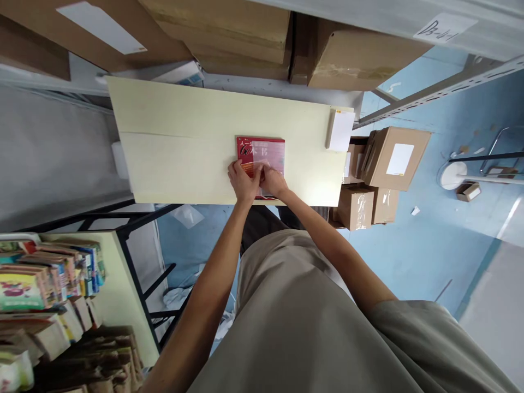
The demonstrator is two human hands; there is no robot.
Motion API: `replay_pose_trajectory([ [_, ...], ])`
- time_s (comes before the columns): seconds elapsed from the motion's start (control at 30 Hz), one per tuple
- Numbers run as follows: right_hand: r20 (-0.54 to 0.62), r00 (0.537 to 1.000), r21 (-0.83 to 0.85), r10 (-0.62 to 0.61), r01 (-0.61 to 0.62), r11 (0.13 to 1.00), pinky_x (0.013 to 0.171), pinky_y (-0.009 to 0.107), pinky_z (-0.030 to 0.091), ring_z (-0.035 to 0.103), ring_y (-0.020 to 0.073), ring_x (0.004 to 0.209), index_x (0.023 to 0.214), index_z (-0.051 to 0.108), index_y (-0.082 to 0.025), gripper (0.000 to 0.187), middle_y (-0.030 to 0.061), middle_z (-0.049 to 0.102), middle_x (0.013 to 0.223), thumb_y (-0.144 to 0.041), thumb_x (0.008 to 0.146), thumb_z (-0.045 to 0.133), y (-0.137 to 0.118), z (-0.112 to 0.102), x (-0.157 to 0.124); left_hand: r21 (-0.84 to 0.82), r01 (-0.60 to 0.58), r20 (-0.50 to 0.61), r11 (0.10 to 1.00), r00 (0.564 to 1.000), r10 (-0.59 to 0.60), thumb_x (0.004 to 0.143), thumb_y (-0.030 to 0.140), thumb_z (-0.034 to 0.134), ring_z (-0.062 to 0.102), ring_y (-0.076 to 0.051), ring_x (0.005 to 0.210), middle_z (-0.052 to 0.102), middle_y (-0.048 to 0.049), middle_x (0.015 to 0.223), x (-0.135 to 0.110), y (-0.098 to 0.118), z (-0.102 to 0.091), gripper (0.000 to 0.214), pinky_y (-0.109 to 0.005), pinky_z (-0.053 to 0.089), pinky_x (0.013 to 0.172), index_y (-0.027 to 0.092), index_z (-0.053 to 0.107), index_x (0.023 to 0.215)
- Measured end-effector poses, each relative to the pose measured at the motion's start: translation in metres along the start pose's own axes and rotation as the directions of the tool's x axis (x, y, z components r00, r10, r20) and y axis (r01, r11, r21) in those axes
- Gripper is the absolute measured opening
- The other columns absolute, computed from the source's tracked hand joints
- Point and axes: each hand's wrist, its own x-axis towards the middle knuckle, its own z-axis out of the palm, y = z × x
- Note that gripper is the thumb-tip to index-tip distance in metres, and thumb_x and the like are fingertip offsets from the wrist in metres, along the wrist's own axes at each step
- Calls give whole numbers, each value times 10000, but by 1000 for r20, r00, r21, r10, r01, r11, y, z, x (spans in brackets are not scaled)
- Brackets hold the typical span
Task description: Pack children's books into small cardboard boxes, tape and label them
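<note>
Past the hands, on the far side of the pale tabletop (pixel 184 153), a row of cardboard boxes (pixel 241 35) sits on a shelf. Out to the right of the right hand, a small white box (pixel 341 131) stands near the table's edge, and farther that way, lower down, brown cartons (pixel 397 158) are stacked over a blue floor (pixel 417 245). Well off to the left and nearer the person's body, rows of books (pixel 53 278) fill another surface. A clear film (pixel 270 150) covers much of the red book (pixel 244 148), coming between its cover and the right hand.

That book lies flat directly under both hands, close to the table's near edge, its titled part reaching out beyond the fingertips.

The left hand (pixel 243 183) rests on the book's left part, fingers spread and thumb held well away from them, reaching across to the other hand. The right hand (pixel 273 182) is bunched, its fingertips drawn together and meeting the left thumb over the film; from here I can't tell whether they pinch it.
</note>
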Motion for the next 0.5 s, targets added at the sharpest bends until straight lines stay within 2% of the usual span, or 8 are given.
replay_pose_trajectory([
  [0.07, 77, 997, 16, 13, -14, 1000, 924, 382, 653, 792, 244, 906, 1090, 730, -246, 210, 11, 817, 921, -183, 906, 808, 9, -17, -7, 37, 19, -12, 999, 1000, -19, 890, 449, 966, 531, -505, 1540, 591, -264, 1553, 2, -1, 2, 715, -717, 392, 1363, 210, 587, 1448],
  [0.13, 81, 997, 60, 5, -10, 998, 915, 356, 658, 788, 213, 885, 1099, 759, -236, 192, 13, 838, 962, -191, 914, 787, 19, -41, -17, 46, 30, -9, 998, 1000, -30, 844, 416, 1001, 512, -523, 1545, 580, -261, 1568, 4, -2, 2, 782, -742, 383, 1357, 216, 571, 1466],
  [0.2, -60, 998, 80, 29, -25, 996, 945, 367, 656, 797, 215, 923, 1099, 770, -230, 136, 48, 858, 1038, -234, 963, 761, 31, -65, -29, 15, 33, 11, 999, 999, -33, 842, 425, 1003, 477, -533, 1571, 563, -260, 1597, 5, -5, 1, 793, -753, 357, 1366, 224, 561, 1469],
  [0.27, -205, 973, 82, 108, -92, 992, 964, 397, 650, 803, 233, 955, 1123, 756, -218, 159, 94, 863, 1101, -312, 996, 767, 41, -82, -36, -25, 36, 28, 999, 999, -35, 865, 447, 986, 462, -533, 1581, 564, -259, 1603, 7, -8, 0, 764, -747, 339, 1373, 225, 562, 1461],
  [0.3, -239, 959, 94, 152, -133, 987, 965, 406, 647, 803, 240, 962, 1132, 745, -214, 194, 109, 862, 1106, -350, 998, 779, 45, -86, -38, -35, 35, 29, 999, 999, -34, 874, 450, 980, 470, -528, 1574, 574, -256, 1592, 8, -9, -1, 747, -736, 343, 1373, 224, 568, 1455],
  [0.37, -233, 945, 151, 228, -196, 969, 939, 401, 645, 799, 244, 956, 1113, 726, -216, 261, 108, 854, 1059, -433, 992, 805, 49, -86, -35, -25, 19, 16, 1000, 1000, -18, 875, 437, 981, 510, -508, 1538, 605, -240, 1551, 9, -12, -2, 721, -705, 378, 1360, 224, 587, 1440],
  [0.5, -236, 926, 205, 295, -249, 946, 786, 343, 596, 743, 235, 876, 931, 677, -248, 450, 68, 789, 897, -677, 973, 805, 40, -64, -18, 18, -24, -19, 1000, 1000, 25, 890, 420, 974, 579, -472, 1456, 651, -221, 1482, 9, -16, -3, 657, -655, 455, 1312, 222, 621, 1407],
])
